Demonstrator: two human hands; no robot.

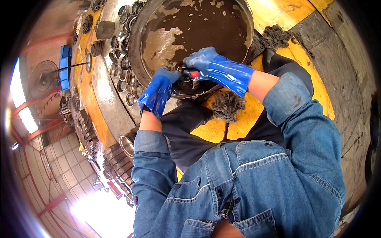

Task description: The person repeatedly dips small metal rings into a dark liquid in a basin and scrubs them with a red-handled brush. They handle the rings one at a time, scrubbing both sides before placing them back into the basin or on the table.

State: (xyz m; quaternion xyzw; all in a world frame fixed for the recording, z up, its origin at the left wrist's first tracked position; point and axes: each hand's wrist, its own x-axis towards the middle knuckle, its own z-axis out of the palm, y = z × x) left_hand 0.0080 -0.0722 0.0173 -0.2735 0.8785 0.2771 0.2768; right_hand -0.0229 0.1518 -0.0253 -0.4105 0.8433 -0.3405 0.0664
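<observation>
Blue-gloved, the right hand [204,64] is closed on a dark, red-marked piece [194,74], which lies at its left, between both hands over the near part of the round basin [135,45]; the left hand [162,82] is just beside it, its grip and the piece's long axis too hidden to tell

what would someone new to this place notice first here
Probably the big round tub of dark liquid at top centre, with the left hand and right hand in shiny blue gloves over its near edge, around a dark object with a red part. Next come the many metal rings left of the tub, and the fuzzy grey clump just below it.
</observation>
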